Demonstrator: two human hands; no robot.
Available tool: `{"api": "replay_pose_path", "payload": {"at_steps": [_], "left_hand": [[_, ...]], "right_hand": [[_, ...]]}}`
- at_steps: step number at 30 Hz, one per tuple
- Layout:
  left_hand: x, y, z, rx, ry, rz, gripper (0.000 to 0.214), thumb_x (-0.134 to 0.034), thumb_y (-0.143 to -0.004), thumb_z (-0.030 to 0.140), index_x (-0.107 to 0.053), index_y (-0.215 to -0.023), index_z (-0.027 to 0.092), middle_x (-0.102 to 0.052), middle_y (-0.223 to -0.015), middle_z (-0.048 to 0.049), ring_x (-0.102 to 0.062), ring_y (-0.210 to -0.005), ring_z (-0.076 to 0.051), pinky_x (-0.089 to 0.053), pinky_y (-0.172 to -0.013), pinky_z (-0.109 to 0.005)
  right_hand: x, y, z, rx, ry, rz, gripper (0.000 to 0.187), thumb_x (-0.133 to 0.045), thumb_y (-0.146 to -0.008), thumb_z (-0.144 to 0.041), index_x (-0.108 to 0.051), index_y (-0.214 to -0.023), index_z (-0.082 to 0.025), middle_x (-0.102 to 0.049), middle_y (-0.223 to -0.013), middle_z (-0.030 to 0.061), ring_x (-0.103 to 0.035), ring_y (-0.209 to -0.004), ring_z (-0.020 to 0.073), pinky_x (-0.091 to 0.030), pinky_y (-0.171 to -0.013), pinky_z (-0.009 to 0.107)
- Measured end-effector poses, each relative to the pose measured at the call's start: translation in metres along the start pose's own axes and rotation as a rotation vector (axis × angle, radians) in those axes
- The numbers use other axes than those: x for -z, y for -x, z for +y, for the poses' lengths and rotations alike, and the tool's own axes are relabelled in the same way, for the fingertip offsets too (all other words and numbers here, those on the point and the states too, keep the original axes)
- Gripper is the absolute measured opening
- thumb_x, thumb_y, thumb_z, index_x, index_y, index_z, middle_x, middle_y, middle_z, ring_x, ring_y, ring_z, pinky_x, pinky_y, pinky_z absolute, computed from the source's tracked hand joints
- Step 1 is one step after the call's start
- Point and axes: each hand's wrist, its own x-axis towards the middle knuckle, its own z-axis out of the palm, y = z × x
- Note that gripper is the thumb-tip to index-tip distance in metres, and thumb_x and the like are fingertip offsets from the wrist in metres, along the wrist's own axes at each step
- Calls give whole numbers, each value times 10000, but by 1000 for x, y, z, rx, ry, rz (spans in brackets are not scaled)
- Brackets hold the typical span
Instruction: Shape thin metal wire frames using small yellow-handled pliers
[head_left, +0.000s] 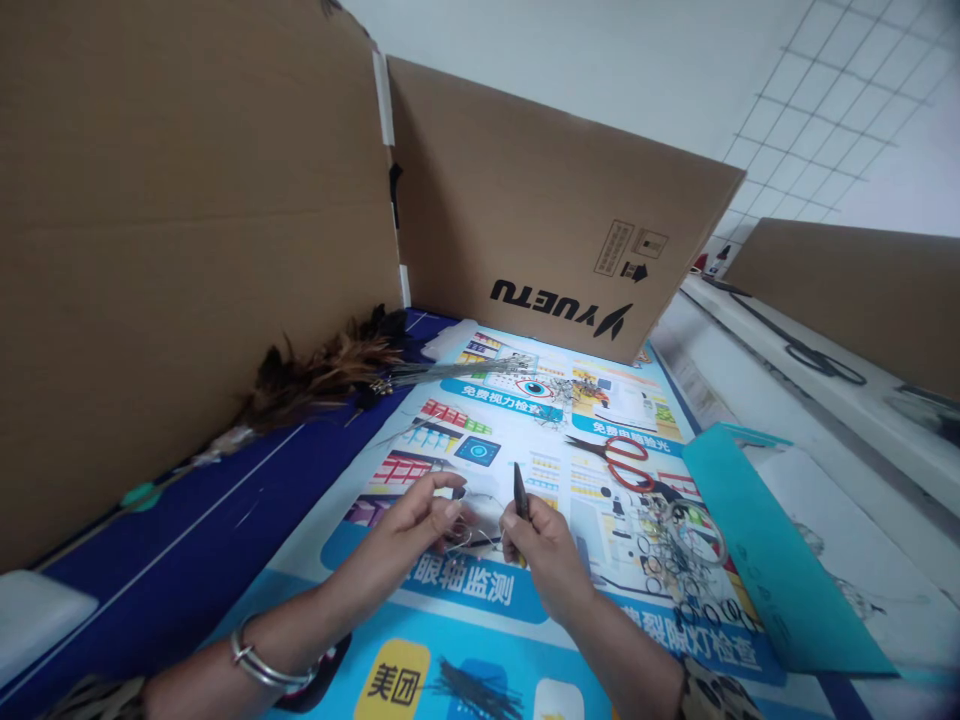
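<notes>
My left hand [420, 525] is pinched shut on a thin silvery wire [469, 538] that runs across to my right hand [541, 553]. The right hand is closed around a small dark tool [520, 492], seemingly pliers, whose tip points up. Both hands hover just above a printed blue and white poster [480, 600] that covers the table. A silver bangle [259, 665] is on my left wrist.
Red-handled scissors [626, 465] lie right of the hands, with a heap of wire rings [679, 560] nearer. Brown feathers [322, 375] and a wire bundle [450, 372] lie far left. Cardboard walls [555, 210] stand behind. A teal sheet [765, 560] lies right; dark strands [472, 690] lie near.
</notes>
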Motion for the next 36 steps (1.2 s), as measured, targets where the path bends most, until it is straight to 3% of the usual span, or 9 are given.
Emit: {"api": "replay_pose_path", "payload": {"at_steps": [14, 29, 36], "left_hand": [[1, 2, -1, -31, 252, -52, 403, -460, -863, 355, -335, -1225, 228, -556, -1190, -117, -565, -1028, -221, -367, -916, -392], [-1, 1, 2, -23, 310, -39, 359, -487, -852, 327, -408, -1186, 220, -559, -1183, -121, -565, -1019, -246, -400, -846, -364], [-1, 2, 2, -18, 280, -87, 387, -512, -839, 271, -364, -1194, 232, -533, -1204, -116, -583, -969, -227, -411, -800, -340]], "right_hand": [[0, -2, 5, 5, 103, -34, 155, -491, -824, -329, -488, -774, -181, -455, -579, -50, -429, -530, 80, -355, -537, 208], [0, -2, 7, 22, 104, -37, 153, -499, -822, -322, -480, -774, -177, -448, -581, -48, -425, -528, 79, -360, -520, 201], [-1, -1, 7, 28, 84, -8, 158, -504, -818, -327, -488, -764, -179, -457, -579, -49, -440, -525, 79, -367, -521, 202]]}}
